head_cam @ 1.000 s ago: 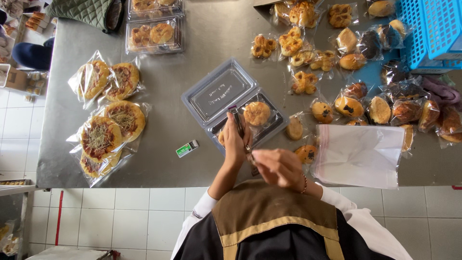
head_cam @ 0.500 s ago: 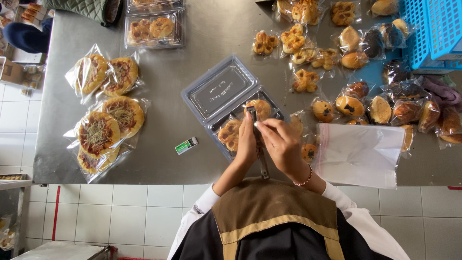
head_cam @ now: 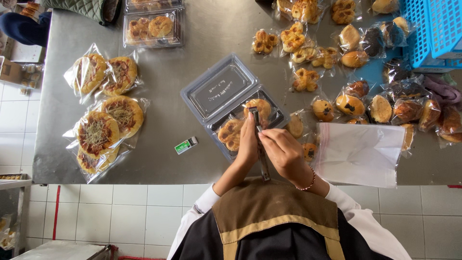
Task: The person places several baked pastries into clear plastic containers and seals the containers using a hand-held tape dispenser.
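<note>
Bright, even light; soft glare on steel table (head_cam: 202, 43); sharp

Four bagged pizza breads (head_cam: 103, 103), two clear plastic boxes (head_cam: 211, 89), one eraser (head_cam: 186, 145).

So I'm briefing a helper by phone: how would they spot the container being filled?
On the steel table, look at the near edge, just ahead of the person's two hands. There lies a clear plastic hinged box, its lid flung open, holding two golden buns. Every other pastry nearby sits in a sealed bag or a closed box.
</note>
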